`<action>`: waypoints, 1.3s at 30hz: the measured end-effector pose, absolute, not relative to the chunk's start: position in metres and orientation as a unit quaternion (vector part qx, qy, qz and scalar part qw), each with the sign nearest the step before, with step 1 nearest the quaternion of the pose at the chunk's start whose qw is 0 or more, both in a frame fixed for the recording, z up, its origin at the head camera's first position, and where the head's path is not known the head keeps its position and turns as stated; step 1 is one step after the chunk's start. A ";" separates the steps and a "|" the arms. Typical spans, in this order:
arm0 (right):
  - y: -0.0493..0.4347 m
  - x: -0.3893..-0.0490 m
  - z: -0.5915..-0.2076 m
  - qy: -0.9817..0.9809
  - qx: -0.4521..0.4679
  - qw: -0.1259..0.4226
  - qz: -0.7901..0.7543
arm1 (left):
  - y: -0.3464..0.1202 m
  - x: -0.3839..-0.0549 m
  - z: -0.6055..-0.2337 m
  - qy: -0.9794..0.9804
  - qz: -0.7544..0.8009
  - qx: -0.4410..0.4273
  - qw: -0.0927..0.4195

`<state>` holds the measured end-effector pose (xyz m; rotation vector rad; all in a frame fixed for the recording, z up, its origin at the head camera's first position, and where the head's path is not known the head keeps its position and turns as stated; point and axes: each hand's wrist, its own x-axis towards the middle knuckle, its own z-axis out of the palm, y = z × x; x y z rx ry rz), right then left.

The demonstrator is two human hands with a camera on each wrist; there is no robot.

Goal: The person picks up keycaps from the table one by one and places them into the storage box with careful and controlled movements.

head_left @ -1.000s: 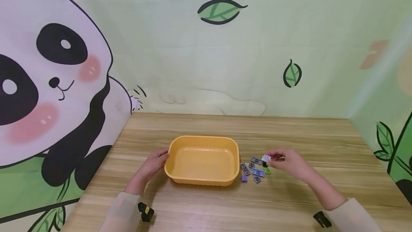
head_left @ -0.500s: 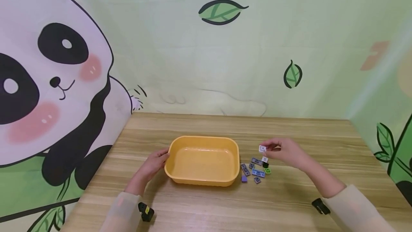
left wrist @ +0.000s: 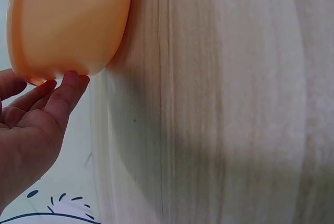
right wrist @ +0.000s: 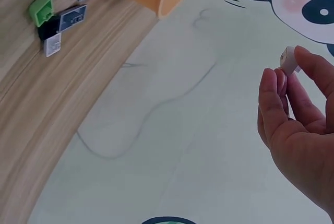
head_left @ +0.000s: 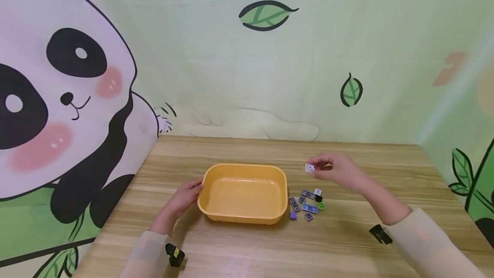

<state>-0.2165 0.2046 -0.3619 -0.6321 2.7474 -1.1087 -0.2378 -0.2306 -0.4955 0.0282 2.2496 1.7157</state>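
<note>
In the head view my right hand point(head_left: 339, 170) pinches a small white toy brick point(head_left: 309, 167) between thumb and fingertips, raised above the table beyond the other bricks. The right wrist view shows that white brick point(right wrist: 288, 60) at the fingertips. My left hand point(head_left: 186, 196) holds the left end of a yellow plastic tub point(head_left: 242, 219). Seen from the left wrist, the fingertips point(left wrist: 69, 80) lie against the tub's outer wall and the thumb is near its rim. To the tub's right lie several small bricks, among them a blue one point(head_left: 310, 208), a green one point(head_left: 321, 206) and another white one point(head_left: 317, 191).
A black brick point(head_left: 318, 198), a purple brick point(head_left: 293, 216) and several grey ones lie in the same loose group on the wooden table point(head_left: 247, 248). Behind the table hangs a green backdrop point(head_left: 216, 76) printed with a panda and leaves.
My right hand has lifted the white brick from the group and carried it up, away from me and slightly left. The second white brick now shows below. The left hand and tub stay put.
</note>
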 end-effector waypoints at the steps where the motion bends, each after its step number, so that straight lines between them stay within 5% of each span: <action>1: 0.203 -0.217 -0.360 0.905 -0.208 0.058 -0.366 | -0.231 -0.238 -0.496 0.786 0.599 0.012 0.156; 39: 0.105 -0.265 -0.352 0.867 -0.251 0.115 -0.416 | -0.230 -0.237 -0.496 0.783 0.602 0.005 0.154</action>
